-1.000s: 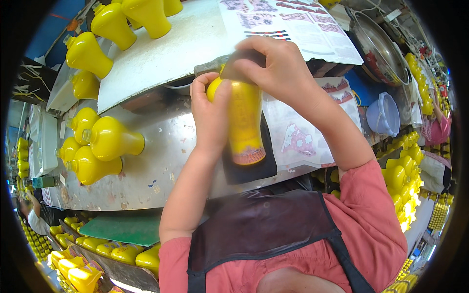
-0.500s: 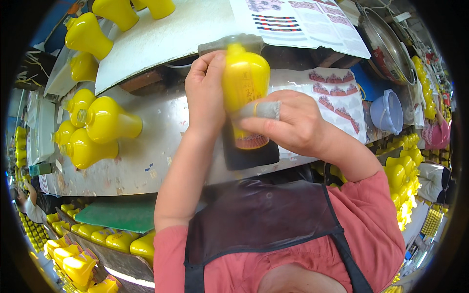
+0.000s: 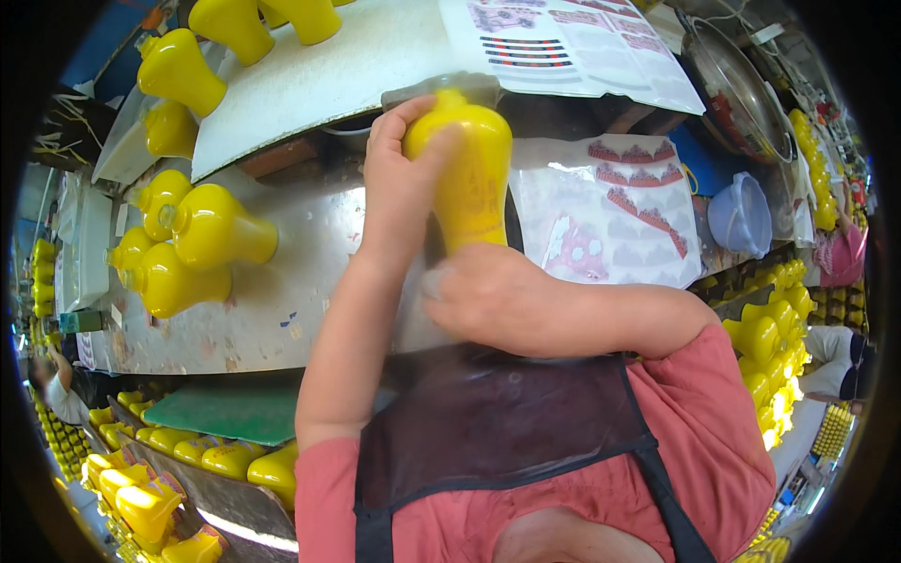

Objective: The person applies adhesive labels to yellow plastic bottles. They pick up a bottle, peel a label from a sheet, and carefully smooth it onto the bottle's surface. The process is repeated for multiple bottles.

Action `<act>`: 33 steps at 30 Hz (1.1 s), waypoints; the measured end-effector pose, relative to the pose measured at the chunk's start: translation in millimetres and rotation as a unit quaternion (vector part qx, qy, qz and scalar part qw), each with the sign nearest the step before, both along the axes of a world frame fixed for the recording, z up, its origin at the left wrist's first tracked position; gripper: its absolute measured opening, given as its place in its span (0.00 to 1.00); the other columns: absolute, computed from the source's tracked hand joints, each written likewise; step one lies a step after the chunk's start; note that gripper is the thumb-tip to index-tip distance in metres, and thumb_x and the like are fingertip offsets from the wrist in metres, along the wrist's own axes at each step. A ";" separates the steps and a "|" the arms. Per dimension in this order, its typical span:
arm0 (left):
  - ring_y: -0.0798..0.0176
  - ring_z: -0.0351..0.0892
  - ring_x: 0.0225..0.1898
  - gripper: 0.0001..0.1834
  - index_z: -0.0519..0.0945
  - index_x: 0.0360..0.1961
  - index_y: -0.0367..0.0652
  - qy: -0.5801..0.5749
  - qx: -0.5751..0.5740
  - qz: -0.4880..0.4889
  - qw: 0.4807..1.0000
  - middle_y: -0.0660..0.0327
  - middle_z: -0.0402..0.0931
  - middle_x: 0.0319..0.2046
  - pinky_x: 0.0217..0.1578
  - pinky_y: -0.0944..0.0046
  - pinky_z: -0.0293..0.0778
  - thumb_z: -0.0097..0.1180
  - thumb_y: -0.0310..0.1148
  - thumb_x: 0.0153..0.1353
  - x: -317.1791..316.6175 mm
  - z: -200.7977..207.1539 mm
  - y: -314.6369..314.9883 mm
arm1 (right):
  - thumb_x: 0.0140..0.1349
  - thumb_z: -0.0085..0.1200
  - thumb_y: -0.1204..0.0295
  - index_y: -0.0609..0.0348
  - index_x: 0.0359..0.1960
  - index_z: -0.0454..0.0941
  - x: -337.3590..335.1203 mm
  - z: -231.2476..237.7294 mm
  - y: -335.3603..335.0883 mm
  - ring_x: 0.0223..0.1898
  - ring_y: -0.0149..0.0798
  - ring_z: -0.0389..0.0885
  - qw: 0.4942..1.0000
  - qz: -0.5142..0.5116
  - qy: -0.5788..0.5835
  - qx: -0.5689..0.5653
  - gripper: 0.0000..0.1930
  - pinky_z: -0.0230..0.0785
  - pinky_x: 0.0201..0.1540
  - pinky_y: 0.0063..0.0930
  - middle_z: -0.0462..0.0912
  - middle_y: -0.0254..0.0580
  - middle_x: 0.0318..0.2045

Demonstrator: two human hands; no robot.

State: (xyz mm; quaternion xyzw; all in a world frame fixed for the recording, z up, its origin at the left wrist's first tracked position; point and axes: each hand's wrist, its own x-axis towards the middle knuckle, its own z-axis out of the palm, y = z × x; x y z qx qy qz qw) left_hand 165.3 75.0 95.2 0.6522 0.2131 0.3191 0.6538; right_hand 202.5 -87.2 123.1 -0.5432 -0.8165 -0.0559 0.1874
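Observation:
A glossy yellow vase-shaped bottle (image 3: 477,174) lies in front of me, its neck away from me and its base toward me. Faint dark lettering runs down its front. My left hand (image 3: 402,178) is closed round the bottle's upper left side, fingers near the neck and a blurred thumb across the shoulder. At the near end, my right hand (image 3: 497,296) is curled over the base and hides it; its fingers are bent and partly blurred. A dark grey padded rest (image 3: 399,97) shows behind the bottle's neck.
Several yellow bottles (image 3: 216,230) lie at the left of the metal table (image 3: 310,272). Right of my hands is a decal sheet (image 3: 554,178) with red-purple bands. Printed sheets (image 3: 610,70) cover a white board (image 3: 357,56) beyond. A lavender bucket (image 3: 741,216) stands at the right.
My right hand has moved down and left from the bottle's front to its base. My left thumb has come across the shoulder. The base's patterned band is now covered.

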 end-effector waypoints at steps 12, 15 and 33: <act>0.57 0.73 0.59 0.20 0.78 0.58 0.36 -0.055 -0.009 0.033 0.998 0.53 0.71 0.57 0.63 0.59 0.67 0.45 0.39 0.76 9.6 -26.2 -5.8 | 0.60 0.69 0.78 0.61 0.50 0.80 45.1 -20.4 -13.8 0.34 0.37 0.87 0.919 -0.219 0.263 0.194 0.17 0.79 0.38 0.28 0.86 0.44 0.38; 0.57 0.71 0.62 0.21 0.75 0.61 0.35 -0.064 -0.008 0.020 0.998 0.52 0.70 0.59 0.64 0.59 0.67 0.43 0.36 0.76 6.8 -25.5 -7.2 | 0.61 0.69 0.77 0.61 0.53 0.78 58.0 -17.1 -2.1 0.35 0.38 0.87 0.877 -0.345 0.275 0.192 0.19 0.79 0.37 0.29 0.86 0.47 0.39; 0.44 0.64 0.67 0.50 0.58 0.75 0.41 0.000 0.119 -0.013 0.993 0.47 0.67 0.64 0.68 0.47 0.61 0.71 0.37 0.54 -1.4 -25.4 -2.6 | 0.61 0.58 0.69 0.61 0.42 0.86 105.4 70.2 79.4 0.39 0.56 0.87 0.969 -0.197 0.133 0.063 0.11 0.79 0.45 0.44 0.87 0.52 0.36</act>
